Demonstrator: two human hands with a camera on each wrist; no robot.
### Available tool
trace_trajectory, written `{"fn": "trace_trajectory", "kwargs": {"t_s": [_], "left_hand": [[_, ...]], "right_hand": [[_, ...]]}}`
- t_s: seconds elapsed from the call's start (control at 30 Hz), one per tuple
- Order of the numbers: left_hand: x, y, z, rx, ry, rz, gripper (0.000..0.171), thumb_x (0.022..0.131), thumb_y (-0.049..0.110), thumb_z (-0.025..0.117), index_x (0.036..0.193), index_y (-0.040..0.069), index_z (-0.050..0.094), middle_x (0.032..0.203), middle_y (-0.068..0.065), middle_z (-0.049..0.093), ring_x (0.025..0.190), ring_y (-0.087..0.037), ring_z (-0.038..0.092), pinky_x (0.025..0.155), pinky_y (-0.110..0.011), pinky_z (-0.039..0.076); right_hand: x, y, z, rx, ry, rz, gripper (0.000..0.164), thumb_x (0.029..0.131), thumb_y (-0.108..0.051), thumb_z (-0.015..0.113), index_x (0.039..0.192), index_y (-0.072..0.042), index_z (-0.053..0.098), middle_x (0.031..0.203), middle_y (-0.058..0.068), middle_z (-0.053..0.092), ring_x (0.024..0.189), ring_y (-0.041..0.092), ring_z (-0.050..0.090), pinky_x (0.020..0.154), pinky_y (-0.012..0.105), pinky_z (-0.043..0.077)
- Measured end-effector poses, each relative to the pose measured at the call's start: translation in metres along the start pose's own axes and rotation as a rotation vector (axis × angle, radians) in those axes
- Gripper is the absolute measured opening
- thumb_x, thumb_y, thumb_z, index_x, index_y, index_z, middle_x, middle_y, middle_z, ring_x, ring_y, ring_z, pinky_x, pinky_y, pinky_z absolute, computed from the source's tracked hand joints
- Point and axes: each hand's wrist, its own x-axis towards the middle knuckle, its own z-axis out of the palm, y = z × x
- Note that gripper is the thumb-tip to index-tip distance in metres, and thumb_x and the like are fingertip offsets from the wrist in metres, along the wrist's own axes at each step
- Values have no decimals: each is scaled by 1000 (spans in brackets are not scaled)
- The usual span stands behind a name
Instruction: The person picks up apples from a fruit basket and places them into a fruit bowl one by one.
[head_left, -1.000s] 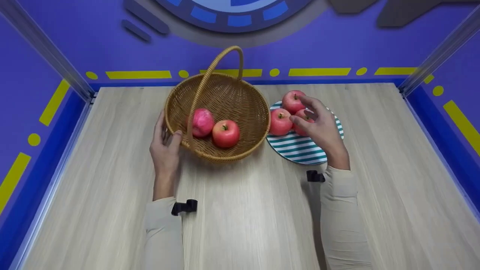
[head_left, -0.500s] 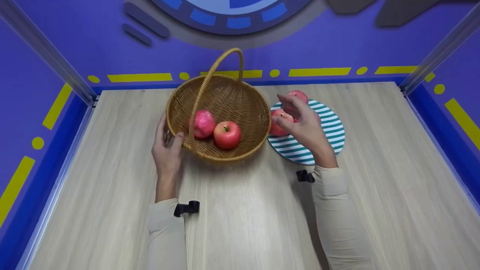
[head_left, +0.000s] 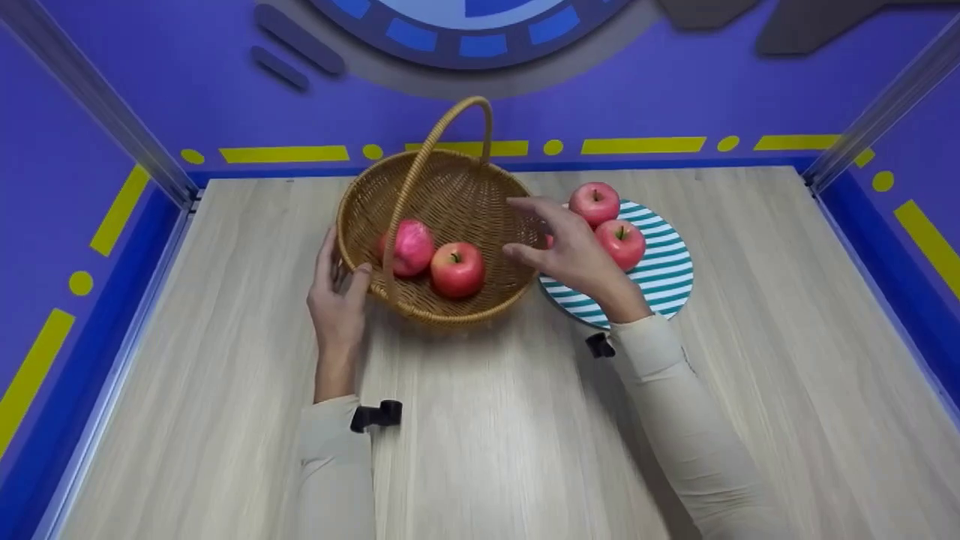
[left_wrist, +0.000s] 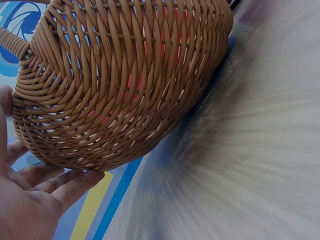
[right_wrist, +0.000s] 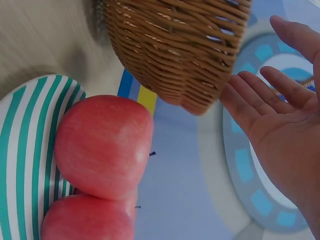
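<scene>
A brown wicker basket (head_left: 487, 202) with a tall arched handle (head_left: 426, 154) stands left of centre in the head view, tilted towards the camera. In it lie a red apple (head_left: 457, 270) and a pinker, streaked fruit (head_left: 412, 247), partly behind the handle. My left hand (head_left: 339, 304) holds the basket's left side, thumb on the rim and fingertips against the outer weave. My right hand (head_left: 574, 251) reaches over the basket's right rim, fingers and thumb spread with nothing between them. In the right wrist view its fingertips are close to the weave.
A round plate (head_left: 667, 262) with green and white stripes is right of the basket. On it are an apple (head_left: 621, 244), another apple (head_left: 595, 202) behind it, and a third, mostly hidden by my right hand. Blue walls (head_left: 675, 97) enclose the wooden table (head_left: 465, 427).
My right hand has moved left from above the apples on the plate to the basket's right rim, uncovering two apples. The left hand keeps its hold on the basket.
</scene>
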Motion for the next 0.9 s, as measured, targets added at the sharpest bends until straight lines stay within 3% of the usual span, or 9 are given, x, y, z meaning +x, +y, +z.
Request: {"fn": "trace_trajectory", "kwargs": {"t_s": [0.17, 0.57, 0.9], "left_hand": [[0, 0, 0, -1, 1, -2, 68, 97, 13, 66, 162, 21, 47, 160, -6, 50, 144, -24, 50, 119, -36, 41], [0, -2, 0, 6, -9, 9, 67, 98, 12, 67, 162, 19, 47, 160, -5, 50, 143, -25, 52, 118, -38, 42], [1, -1, 0, -8, -16, 8, 69, 98, 13, 66, 163, 20, 46, 162, -5, 48, 146, -24, 48, 119, -38, 41]], "right_hand": [[5, -3, 8, -46, -66, 43, 71, 95, -31, 83, 157, -17, 52, 154, 4, 55, 138, 30, 55, 108, 49, 53], [21, -3, 31, -83, -131, -4, 63, 96, -25, 81, 152, -10, 56, 149, 8, 58, 133, 28, 59, 111, 46, 51], [37, -4, 46, -176, -180, -40, 64, 96, -31, 81, 148, -2, 58, 145, 14, 61, 130, 29, 59, 112, 43, 49]]}}
